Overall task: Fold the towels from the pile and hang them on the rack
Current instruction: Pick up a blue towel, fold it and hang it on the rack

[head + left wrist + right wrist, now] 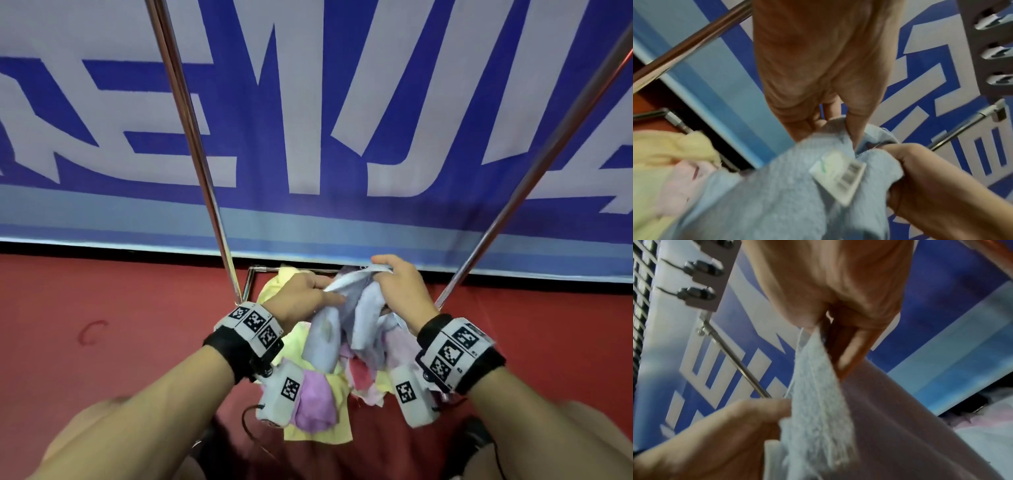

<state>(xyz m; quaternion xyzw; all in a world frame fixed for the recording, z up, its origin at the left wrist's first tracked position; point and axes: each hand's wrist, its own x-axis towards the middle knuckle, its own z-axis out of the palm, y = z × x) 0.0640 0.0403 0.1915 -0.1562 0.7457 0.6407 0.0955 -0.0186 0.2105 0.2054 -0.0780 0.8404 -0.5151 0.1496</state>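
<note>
Below, both hands work on a pale blue towel (356,308) lifted just above the pile (318,404) of towels on the red floor (102,342). Its cloth is soft looped terry with a stitched hem, bunched into loose hanging folds instead of spread flat; the long axis runs roughly from the raised edge between the hands down toward the pile. A white paper tag (838,173) with a barcode is fixed near the gripped edge, seen from the left wrist view.

The left hand (301,298) has its fingers and thumb curled, pinching the towel's upper edge. The right hand (400,284) likewise pinches the hem between thumb and curled fingers, holding one corner slightly higher. The hands sit close together, almost touching.

Under them the pile mixes yellow, pink and lilac cloths, crumpled and overlapping. The rack (191,137) shows as shiny round metal tubes rising on either side of the hands, with a low bar behind the pile. A blue and grey banner (308,120) stands behind it.
</note>
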